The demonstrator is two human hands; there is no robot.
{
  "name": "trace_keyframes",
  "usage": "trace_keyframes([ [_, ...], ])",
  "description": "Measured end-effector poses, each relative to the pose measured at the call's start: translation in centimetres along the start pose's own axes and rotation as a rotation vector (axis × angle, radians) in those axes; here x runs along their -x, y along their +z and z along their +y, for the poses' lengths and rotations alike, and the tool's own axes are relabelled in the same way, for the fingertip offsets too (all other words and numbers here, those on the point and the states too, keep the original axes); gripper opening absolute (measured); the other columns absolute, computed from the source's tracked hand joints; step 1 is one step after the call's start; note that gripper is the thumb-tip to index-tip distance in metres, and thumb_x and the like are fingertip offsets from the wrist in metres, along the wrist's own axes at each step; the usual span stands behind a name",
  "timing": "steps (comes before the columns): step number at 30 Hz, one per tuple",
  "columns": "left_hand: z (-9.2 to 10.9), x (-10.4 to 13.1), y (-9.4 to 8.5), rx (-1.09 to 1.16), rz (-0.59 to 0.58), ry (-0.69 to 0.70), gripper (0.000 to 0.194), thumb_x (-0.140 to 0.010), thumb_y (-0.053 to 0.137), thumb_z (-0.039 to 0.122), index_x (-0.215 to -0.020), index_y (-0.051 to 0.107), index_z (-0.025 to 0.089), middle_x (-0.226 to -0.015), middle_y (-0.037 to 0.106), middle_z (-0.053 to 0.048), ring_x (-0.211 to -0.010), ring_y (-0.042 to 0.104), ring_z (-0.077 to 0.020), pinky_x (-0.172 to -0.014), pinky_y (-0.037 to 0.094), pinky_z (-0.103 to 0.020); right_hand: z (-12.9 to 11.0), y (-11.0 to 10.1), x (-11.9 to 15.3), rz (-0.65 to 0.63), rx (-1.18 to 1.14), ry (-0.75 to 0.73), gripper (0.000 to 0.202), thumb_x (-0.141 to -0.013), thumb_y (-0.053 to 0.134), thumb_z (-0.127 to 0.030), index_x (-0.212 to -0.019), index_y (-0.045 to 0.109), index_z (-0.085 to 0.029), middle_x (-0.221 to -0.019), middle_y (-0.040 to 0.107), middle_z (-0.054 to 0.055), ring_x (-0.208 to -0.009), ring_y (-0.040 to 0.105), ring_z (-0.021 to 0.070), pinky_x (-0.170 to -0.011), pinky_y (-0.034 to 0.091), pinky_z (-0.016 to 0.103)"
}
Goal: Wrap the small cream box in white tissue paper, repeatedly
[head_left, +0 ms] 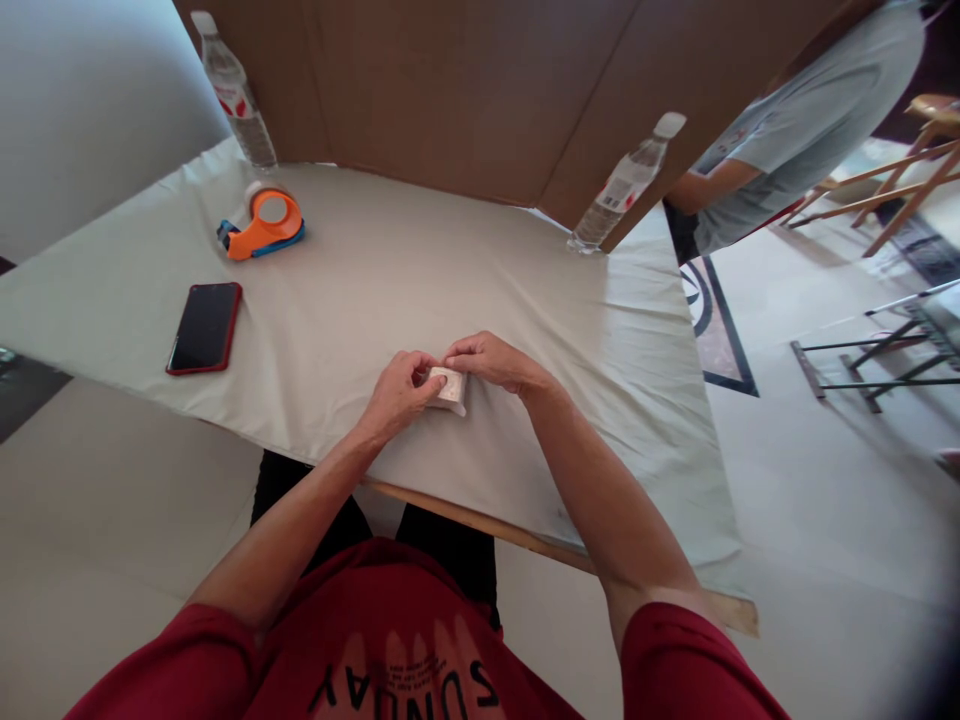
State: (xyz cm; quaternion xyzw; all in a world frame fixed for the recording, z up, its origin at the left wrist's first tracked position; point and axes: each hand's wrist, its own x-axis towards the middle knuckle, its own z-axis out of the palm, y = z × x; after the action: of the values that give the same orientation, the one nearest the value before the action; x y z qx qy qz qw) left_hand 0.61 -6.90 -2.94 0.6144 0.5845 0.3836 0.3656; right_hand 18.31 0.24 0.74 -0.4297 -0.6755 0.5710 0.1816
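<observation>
A small whitish box (451, 388) rests on the cloth-covered table near its front edge, with a pale flap or bit of film sticking out at its lower right corner. My left hand (405, 390) is closed on the box from the left, its thumb lying across the top face. At the far top edge of the box, my right hand (487, 360) has thumb and fingertips pinched together, touching the box or something thin on it. What exactly lies between the right fingertips is too small to make out.
On the left of the table (360, 260) lie a phone (205, 328) in a red case and an orange tape dispenser (266, 222). Water bottles stand at the back left (238, 100) and back right (626, 185) against a brown cardboard panel (465, 90). Beyond it sits another person (810, 130).
</observation>
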Motion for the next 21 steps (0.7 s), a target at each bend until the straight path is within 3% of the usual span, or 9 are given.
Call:
trace_keyframes([
  [3,0.1,0.0,0.0,-0.010,0.003,-0.012,0.018,-0.082,0.066,0.027,-0.097,0.069,0.019,-0.090,0.061,-0.003,-0.079,0.057,-0.0161,-0.078,0.049,-0.032,-0.1,-0.2,-0.2,0.004,0.046,0.012,0.020,-0.067,0.065,-0.035,-0.069,0.075,-0.017,-0.062,0.066,-0.001,-0.063,0.053,0.0131,-0.061,0.041,0.026],
  [11,-0.2,-0.2,0.2,-0.039,0.014,-0.018,0.017,-0.082,0.067,0.027,-0.098,0.068,0.020,-0.091,0.063,-0.002,-0.079,0.059,-0.0159,-0.077,0.050,-0.032,0.4,0.5,0.3,0.171,0.151,-0.021,0.015,-0.070,0.060,-0.029,-0.072,0.070,-0.017,-0.065,0.062,-0.001,-0.064,0.050,0.0124,-0.062,0.038,0.025],
  [21,-0.8,-0.1,0.6,-0.036,0.031,0.019,0.017,-0.084,0.067,0.028,-0.098,0.069,0.020,-0.092,0.065,-0.003,-0.079,0.060,-0.0162,-0.076,0.050,-0.032,-1.9,0.2,1.2,0.032,0.495,-0.063,0.024,-0.079,0.051,-0.017,-0.078,0.074,-0.016,-0.074,0.070,0.001,-0.072,0.058,0.0139,-0.066,0.039,0.025],
])
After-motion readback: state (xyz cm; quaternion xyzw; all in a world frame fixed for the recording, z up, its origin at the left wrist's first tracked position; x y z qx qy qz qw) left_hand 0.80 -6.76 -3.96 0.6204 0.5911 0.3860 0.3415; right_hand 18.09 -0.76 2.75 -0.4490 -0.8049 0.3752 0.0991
